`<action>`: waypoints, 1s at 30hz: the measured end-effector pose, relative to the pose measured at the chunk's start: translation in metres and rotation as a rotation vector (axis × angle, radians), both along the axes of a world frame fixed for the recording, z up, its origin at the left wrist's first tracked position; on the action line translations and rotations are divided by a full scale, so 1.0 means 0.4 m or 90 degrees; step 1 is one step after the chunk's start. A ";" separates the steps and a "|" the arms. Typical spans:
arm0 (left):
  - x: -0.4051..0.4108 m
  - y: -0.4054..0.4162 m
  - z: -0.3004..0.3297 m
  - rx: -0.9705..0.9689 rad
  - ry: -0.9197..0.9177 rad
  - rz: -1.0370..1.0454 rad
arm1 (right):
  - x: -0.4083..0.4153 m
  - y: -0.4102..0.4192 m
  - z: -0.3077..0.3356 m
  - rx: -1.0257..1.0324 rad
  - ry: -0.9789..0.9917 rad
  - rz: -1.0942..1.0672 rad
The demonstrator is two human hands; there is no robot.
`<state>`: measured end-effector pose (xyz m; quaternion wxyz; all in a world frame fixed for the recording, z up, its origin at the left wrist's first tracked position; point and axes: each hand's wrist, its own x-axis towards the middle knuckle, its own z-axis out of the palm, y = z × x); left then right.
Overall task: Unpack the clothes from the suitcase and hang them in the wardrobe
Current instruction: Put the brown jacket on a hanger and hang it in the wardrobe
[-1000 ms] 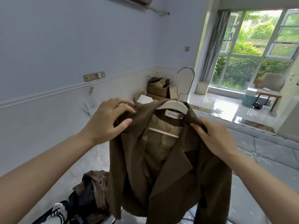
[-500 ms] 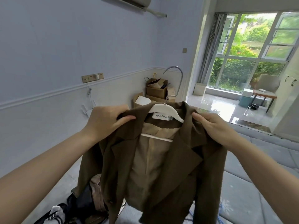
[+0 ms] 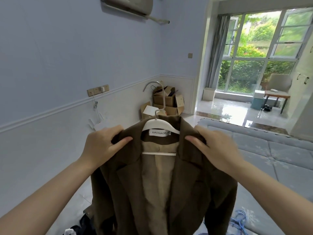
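Note:
A brown jacket with a beige lining hangs in front of me on a white hanger with a metal hook. My left hand grips the jacket's left shoulder, thumb on the front. My right hand grips the right shoulder in the same way. The jacket hangs straight and open, its label showing at the collar. A few dark clothes lie low at the bottom left; the suitcase and the wardrobe are not in view.
A grey mattress lies on the floor to the right, with blue hangers at its near edge. Cardboard boxes stand in the far corner. A chair and a teal bin stand by the window.
Both hands slid outward onto the jacket's shoulders and spread it flat on the hanger. The hook turned to point left. The jacket now hangs level and squarer to me.

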<state>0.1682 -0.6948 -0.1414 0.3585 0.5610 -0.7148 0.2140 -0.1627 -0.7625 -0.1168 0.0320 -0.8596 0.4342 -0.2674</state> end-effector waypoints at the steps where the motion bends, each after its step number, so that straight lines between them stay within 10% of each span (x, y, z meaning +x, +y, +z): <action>1: 0.008 0.006 -0.004 -0.003 -0.001 0.000 | 0.011 0.012 0.005 0.002 0.002 -0.002; 9: 0.034 0.075 0.026 -0.021 -0.007 0.085 | 0.086 0.047 0.044 0.121 -0.067 0.076; 16: 0.023 0.162 0.078 -0.060 -0.101 0.221 | 0.117 0.031 0.060 0.478 -0.244 0.240; 30: -0.042 0.327 0.095 0.026 -0.104 0.464 | 0.169 -0.002 0.041 0.698 -0.175 0.405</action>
